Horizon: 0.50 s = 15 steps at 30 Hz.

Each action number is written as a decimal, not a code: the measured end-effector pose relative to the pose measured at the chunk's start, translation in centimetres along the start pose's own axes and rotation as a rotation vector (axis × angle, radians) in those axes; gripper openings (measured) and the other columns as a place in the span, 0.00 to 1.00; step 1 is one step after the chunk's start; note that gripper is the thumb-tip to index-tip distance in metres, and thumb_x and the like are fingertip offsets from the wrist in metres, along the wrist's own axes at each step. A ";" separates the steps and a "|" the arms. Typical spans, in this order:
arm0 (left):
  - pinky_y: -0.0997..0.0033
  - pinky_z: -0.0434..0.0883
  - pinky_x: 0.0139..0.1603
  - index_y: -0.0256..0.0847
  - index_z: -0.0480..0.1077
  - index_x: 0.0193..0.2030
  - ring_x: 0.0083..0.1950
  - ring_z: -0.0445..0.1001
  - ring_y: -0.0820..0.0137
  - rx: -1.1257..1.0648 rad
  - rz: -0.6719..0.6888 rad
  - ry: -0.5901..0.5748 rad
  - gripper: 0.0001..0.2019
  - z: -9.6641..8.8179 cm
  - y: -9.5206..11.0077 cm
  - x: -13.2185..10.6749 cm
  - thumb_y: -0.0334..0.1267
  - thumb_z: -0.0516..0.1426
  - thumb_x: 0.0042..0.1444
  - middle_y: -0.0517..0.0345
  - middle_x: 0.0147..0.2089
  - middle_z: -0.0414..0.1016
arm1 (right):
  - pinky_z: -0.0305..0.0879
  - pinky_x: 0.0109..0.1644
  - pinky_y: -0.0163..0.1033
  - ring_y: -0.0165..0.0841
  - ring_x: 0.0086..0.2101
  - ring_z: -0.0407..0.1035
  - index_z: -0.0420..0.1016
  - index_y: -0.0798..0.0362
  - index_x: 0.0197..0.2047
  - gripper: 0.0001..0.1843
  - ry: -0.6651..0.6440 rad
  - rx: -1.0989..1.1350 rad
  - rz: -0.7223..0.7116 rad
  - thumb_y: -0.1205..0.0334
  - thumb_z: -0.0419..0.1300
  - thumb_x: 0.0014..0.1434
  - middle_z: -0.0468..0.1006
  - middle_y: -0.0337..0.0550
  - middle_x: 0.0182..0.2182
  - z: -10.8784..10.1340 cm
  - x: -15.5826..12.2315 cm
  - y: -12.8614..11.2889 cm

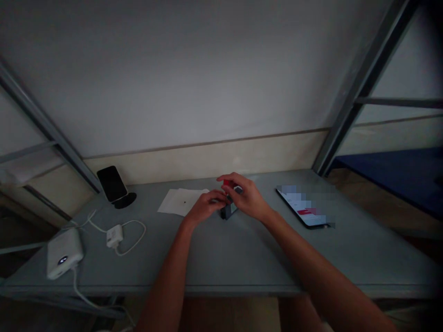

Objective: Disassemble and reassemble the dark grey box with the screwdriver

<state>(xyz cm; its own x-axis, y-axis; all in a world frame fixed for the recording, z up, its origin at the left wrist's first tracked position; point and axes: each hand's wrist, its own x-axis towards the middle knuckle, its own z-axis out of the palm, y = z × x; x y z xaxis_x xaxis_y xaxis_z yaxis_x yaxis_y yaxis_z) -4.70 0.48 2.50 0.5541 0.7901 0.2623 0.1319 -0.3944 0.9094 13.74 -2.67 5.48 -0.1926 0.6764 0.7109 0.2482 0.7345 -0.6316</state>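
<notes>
Both my hands meet over the middle of a grey table (pixel 221 258). My left hand (pixel 205 206) has its fingers curled against a small dark block-like object (pixel 227 211) standing on the table. My right hand (pixel 244 196) arches over the same object, fingers bent, pinching a small red piece (pixel 227 183) at its top. What the dark object is I cannot make out in the dim light. A white sheet of paper (pixel 182 201) lies just left of my left hand.
A black phone (pixel 111 183) leans on a round stand at the back left. A white power bank (pixel 64 253) and a white charger (pixel 114 235) with cables lie at the left. A lit phone (pixel 305 206) lies flat at the right. Metal frame posts flank the table.
</notes>
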 end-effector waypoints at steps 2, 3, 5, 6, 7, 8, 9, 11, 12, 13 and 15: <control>0.64 0.68 0.53 0.38 0.80 0.37 0.48 0.75 0.64 -0.002 0.005 -0.006 0.06 0.0 0.1 0.0 0.35 0.63 0.54 0.52 0.41 0.79 | 0.70 0.42 0.39 0.32 0.37 0.73 0.76 0.47 0.53 0.14 -0.016 -0.017 -0.002 0.63 0.56 0.66 0.79 0.43 0.39 -0.1 0.0 -0.2; 0.64 0.68 0.53 0.38 0.79 0.37 0.48 0.75 0.63 -0.002 0.003 -0.014 0.06 0.0 0.1 0.0 0.35 0.62 0.54 0.52 0.41 0.79 | 0.70 0.43 0.39 0.32 0.37 0.73 0.76 0.48 0.53 0.14 -0.023 -0.004 0.008 0.64 0.54 0.67 0.79 0.44 0.40 -0.1 0.0 -0.3; 0.64 0.68 0.53 0.38 0.79 0.36 0.47 0.75 0.63 0.002 -0.008 -0.026 0.05 0.0 0.3 0.0 0.35 0.62 0.54 0.53 0.40 0.79 | 0.70 0.42 0.39 0.32 0.37 0.73 0.75 0.49 0.52 0.14 -0.038 0.054 0.046 0.64 0.52 0.67 0.79 0.43 0.39 -0.2 0.0 -0.5; 0.64 0.67 0.53 0.38 0.79 0.36 0.47 0.75 0.63 0.003 -0.019 -0.026 0.05 0.0 0.3 0.0 0.35 0.62 0.54 0.53 0.40 0.79 | 0.70 0.41 0.38 0.32 0.36 0.73 0.74 0.49 0.52 0.13 -0.051 0.089 0.064 0.64 0.52 0.68 0.78 0.42 0.37 -0.2 0.0 -0.5; 0.64 0.67 0.54 0.38 0.79 0.37 0.47 0.75 0.63 0.003 -0.031 -0.025 0.06 0.0 0.3 -0.1 0.35 0.62 0.54 0.53 0.40 0.79 | 0.69 0.39 0.38 0.31 0.34 0.72 0.73 0.50 0.51 0.13 -0.068 0.122 0.080 0.64 0.51 0.68 0.77 0.41 0.35 -0.2 0.0 -0.5; 0.64 0.67 0.54 0.38 0.79 0.37 0.47 0.75 0.63 -0.001 -0.042 -0.024 0.06 0.0 0.3 -0.1 0.35 0.62 0.54 0.53 0.41 0.79 | 0.69 0.37 0.37 0.30 0.32 0.71 0.72 0.50 0.51 0.12 -0.084 0.150 0.091 0.63 0.51 0.69 0.76 0.40 0.34 -0.1 -0.1 -0.5; 0.64 0.67 0.54 0.37 0.79 0.37 0.47 0.75 0.63 -0.009 -0.051 -0.024 0.06 0.1 0.2 -0.1 0.35 0.62 0.54 0.53 0.41 0.79 | 0.68 0.36 0.37 0.30 0.30 0.69 0.71 0.50 0.51 0.12 -0.098 0.172 0.101 0.62 0.50 0.69 0.75 0.39 0.32 -0.1 -0.1 -0.4; 0.64 0.67 0.54 0.37 0.78 0.38 0.47 0.75 0.63 -0.032 -0.057 -0.030 0.07 0.1 0.0 -0.1 0.36 0.62 0.54 0.52 0.42 0.79 | 0.67 0.34 0.37 0.29 0.28 0.67 0.70 0.49 0.51 0.12 -0.117 0.215 0.121 0.59 0.50 0.70 0.73 0.37 0.31 0.1 -0.2 -0.3; 0.64 0.67 0.54 0.37 0.78 0.38 0.47 0.75 0.63 -0.041 -0.057 -0.033 0.07 0.1 0.0 -0.1 0.36 0.62 0.54 0.52 0.42 0.79 | 0.67 0.33 0.37 0.29 0.27 0.67 0.70 0.49 0.51 0.12 -0.123 0.234 0.129 0.57 0.49 0.71 0.73 0.37 0.30 0.2 -0.3 -0.3; 0.64 0.67 0.54 0.37 0.78 0.39 0.47 0.75 0.63 -0.045 -0.057 -0.034 0.07 0.1 -0.1 -0.1 0.36 0.62 0.54 0.52 0.42 0.79 | 0.67 0.33 0.37 0.29 0.27 0.67 0.70 0.49 0.51 0.13 -0.127 0.247 0.133 0.56 0.49 0.71 0.73 0.37 0.30 0.2 -0.3 -0.3; 0.64 0.68 0.54 0.38 0.78 0.40 0.47 0.75 0.63 -0.039 -0.052 -0.035 0.08 0.1 -0.3 0.0 0.36 0.62 0.54 0.53 0.43 0.80 | 0.69 0.36 0.38 0.31 0.31 0.69 0.71 0.49 0.51 0.13 -0.115 0.230 0.116 0.54 0.49 0.71 0.75 0.39 0.33 0.3 -0.2 -0.5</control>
<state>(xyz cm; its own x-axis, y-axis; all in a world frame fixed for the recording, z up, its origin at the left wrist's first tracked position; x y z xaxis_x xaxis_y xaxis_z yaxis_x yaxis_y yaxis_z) -4.67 0.49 2.20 0.5759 0.7919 0.2030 0.1296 -0.3337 0.9337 13.34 -3.19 5.52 -0.2856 0.7485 0.5985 0.0551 0.6363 -0.7695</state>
